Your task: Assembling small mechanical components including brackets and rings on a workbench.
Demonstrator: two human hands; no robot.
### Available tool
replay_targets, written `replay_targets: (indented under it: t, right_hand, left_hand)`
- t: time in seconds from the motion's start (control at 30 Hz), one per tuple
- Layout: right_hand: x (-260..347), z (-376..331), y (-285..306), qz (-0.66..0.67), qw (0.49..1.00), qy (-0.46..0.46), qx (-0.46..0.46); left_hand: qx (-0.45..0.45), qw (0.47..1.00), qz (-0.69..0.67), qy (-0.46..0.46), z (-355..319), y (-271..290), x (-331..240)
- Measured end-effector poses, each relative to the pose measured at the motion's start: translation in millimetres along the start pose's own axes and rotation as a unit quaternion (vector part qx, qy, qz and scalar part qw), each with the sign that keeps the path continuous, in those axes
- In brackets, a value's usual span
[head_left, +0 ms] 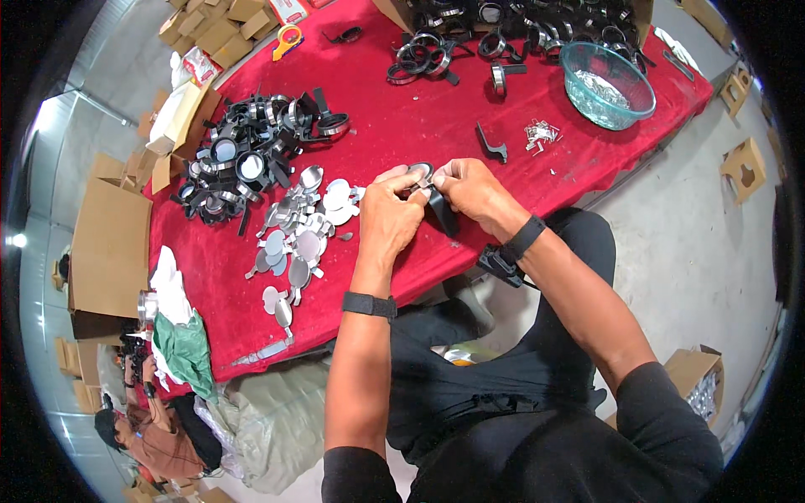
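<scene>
Near the table's front edge, my left hand (390,211) grips a round metal-and-black ring part whose curved black handle (442,214) points down toward me. My right hand (476,191) is closed in a pinch at the ring's right side, beside the handle joint; what lies between its fingertips is too small to tell. Left of my hands lie loose silvery discs with tabs (307,245). A separate black bracket (491,144) rests just beyond my right hand, next to a little heap of small metal pins (539,135).
Black-handled rings (251,167) are heaped at far left; more rings (423,57) lie by a cardboard box at the back. A glass bowl (579,102) of small metal pieces stands back right. Green cloth (184,350) covers the left corner. Another person (159,436) works at lower left.
</scene>
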State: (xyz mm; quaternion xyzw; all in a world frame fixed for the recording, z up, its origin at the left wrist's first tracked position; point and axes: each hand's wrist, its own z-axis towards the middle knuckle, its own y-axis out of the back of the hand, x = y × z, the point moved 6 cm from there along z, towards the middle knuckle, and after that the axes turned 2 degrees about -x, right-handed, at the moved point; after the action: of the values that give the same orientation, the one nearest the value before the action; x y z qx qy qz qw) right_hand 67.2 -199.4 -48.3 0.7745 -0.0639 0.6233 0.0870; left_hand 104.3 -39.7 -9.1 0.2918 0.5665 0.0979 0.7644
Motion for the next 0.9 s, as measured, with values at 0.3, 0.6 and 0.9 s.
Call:
replay_targets:
  t: [0.3, 0.6, 0.9]
  right_hand:
    - [19.6, -44.4, 0.5, -0.165, 0.937, 0.281, -0.122]
    - [70.3, -38.7, 56.0, -0.424, 0.776, 0.424, -0.194]
    - [53.7, 29.2, 90.4, -0.565, 0.791, 0.196, -0.132]
  left_hand:
    - [-0.002, 1.0, 0.005, 0.017, -2.1, -1.5, -1.7]
    - [0.031, 0.999, 0.018, 0.012, -4.8, 3.1, -11.9]
    - [0.055, 0.998, 0.031, -0.02, -9.7, -1.2, -20.5]
